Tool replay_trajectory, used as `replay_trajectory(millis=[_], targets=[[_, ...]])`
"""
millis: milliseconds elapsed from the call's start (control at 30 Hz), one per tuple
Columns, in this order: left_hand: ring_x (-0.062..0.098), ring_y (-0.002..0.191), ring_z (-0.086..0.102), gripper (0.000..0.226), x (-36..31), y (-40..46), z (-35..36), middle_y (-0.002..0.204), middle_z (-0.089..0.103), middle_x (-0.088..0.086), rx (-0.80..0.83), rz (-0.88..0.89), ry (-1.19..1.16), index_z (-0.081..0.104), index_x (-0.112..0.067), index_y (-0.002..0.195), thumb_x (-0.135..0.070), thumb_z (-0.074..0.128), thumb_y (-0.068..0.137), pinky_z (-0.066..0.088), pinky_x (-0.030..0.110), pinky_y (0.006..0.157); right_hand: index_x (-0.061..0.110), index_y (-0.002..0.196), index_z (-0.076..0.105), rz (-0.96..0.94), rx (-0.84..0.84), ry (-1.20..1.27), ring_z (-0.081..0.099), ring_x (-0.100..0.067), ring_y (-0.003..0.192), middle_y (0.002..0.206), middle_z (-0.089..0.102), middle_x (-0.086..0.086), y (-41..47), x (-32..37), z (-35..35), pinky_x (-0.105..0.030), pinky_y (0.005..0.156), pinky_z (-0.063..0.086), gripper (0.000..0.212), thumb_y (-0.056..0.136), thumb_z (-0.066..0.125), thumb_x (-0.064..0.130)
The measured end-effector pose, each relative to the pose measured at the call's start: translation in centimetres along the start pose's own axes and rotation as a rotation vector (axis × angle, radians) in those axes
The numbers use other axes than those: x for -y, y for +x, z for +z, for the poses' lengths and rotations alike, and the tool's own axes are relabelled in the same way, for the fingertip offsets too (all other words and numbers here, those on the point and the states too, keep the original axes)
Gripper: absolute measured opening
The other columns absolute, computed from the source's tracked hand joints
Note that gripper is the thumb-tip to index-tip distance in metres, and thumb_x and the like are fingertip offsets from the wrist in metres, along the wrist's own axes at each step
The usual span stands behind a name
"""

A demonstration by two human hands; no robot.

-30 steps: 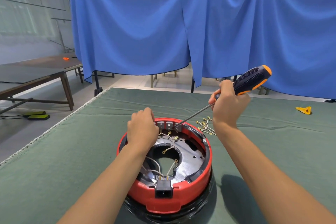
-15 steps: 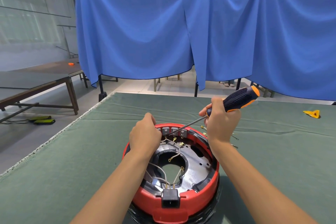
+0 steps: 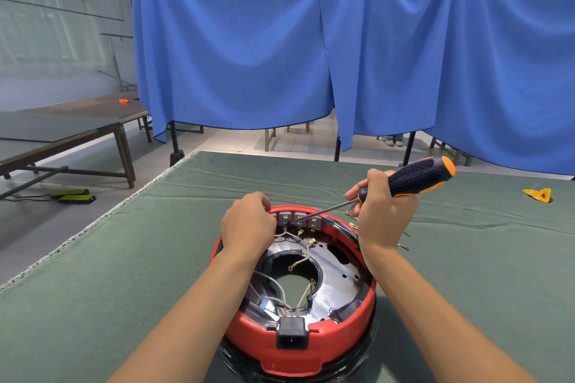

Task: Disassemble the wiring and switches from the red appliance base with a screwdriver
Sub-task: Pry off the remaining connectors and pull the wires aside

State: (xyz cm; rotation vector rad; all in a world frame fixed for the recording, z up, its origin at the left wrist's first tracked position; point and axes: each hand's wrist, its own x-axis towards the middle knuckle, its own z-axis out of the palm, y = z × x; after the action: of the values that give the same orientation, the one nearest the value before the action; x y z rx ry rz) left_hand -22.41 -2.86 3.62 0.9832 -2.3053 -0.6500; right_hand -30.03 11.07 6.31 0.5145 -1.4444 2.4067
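Note:
The red appliance base [image 3: 342,339] lies upside down on the green table, its black power socket [image 3: 292,336] facing me. Grey switches [image 3: 299,219] line the far inner rim, with white wires [image 3: 292,235] and brass terminals running from them. My left hand [image 3: 247,224] grips the far left rim beside the switches. My right hand [image 3: 384,211] holds a black and orange screwdriver [image 3: 417,176] low on its handle. The shaft slants down to the left and its tip touches the switches.
Loose brass-ended wires [image 3: 351,218] lie on the green cloth [image 3: 124,289] just right of the base, partly behind my right hand. A yellow scrap [image 3: 539,195] sits far right. Blue curtains [image 3: 311,56] hang behind the table. A wooden bench [image 3: 77,130] stands left.
My right hand has lowered the screwdriver handle and brought it closer to the base, moving the tip leftward along the switches. The left hand stays on the rim. My head has tilted up slightly.

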Motion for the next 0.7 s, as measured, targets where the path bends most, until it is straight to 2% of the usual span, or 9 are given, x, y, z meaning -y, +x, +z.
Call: replay_trajectory(millis=[67, 167, 300, 467, 700], targets=[[0.026, 0.104, 0.059, 0.033, -0.1, 0.0, 0.0, 0.11, 0.068, 0.003, 0.003, -0.005, 0.005, 0.066, -0.02, 0.109, -0.007, 0.052, 0.082, 0.044, 0.033, 0.084, 0.004, 0.055, 0.049, 0.004, 0.013, -0.013, 0.038, -0.016, 0.031, 0.042, 0.056, -0.007, 0.2, -0.1, 0.0, -0.021, 0.037, 0.034, 0.022, 0.073, 0.051, 0.015], [0.028, 0.104, 0.059, 0.033, -0.2, -0.1, -0.1, 0.111, 0.068, 0.004, 0.0, -0.007, 0.013, 0.067, -0.021, 0.11, -0.009, 0.054, 0.083, 0.044, 0.033, 0.085, 0.016, 0.046, 0.053, 0.008, 0.04, -0.03, 0.043, -0.019, 0.036, 0.041, 0.054, -0.005, 0.6, -0.2, 0.4, -0.023, 0.044, 0.037, 0.024, 0.07, 0.051, 0.016], [0.029, 0.103, 0.059, 0.031, -0.3, -0.1, -0.1, 0.11, 0.068, 0.005, -0.002, -0.016, 0.016, 0.068, -0.02, 0.109, -0.01, 0.055, 0.083, 0.045, 0.034, 0.085, 0.019, 0.04, 0.051, 0.006, 0.02, -0.097, 0.047, -0.022, 0.039, 0.034, 0.048, -0.001, 2.0, -0.4, 1.7, -0.022, 0.044, 0.037, 0.029, 0.069, 0.05, 0.019], [0.028, 0.102, 0.059, 0.031, -0.4, -0.2, -0.1, 0.108, 0.068, 0.005, 0.005, -0.017, 0.012, 0.068, -0.019, 0.107, -0.008, 0.054, 0.083, 0.044, 0.033, 0.082, 0.014, 0.056, 0.038, -0.006, -0.025, -0.16, 0.045, -0.016, 0.031, 0.031, 0.042, 0.003, 4.0, -1.0, 3.0, -0.018, 0.038, 0.037, 0.02, 0.072, 0.049, 0.017], [0.029, 0.104, 0.058, 0.033, -0.4, -0.2, -0.1, 0.11, 0.068, 0.006, 0.016, -0.024, 0.005, 0.068, -0.02, 0.108, -0.008, 0.052, 0.082, 0.044, 0.032, 0.084, 0.005, 0.064, 0.05, 0.077, -0.038, -0.307, 0.048, -0.011, 0.029, 0.034, 0.044, 0.002, 6.2, -1.9, 3.9, -0.013, 0.031, 0.031, 0.019, 0.079, 0.051, 0.017]])
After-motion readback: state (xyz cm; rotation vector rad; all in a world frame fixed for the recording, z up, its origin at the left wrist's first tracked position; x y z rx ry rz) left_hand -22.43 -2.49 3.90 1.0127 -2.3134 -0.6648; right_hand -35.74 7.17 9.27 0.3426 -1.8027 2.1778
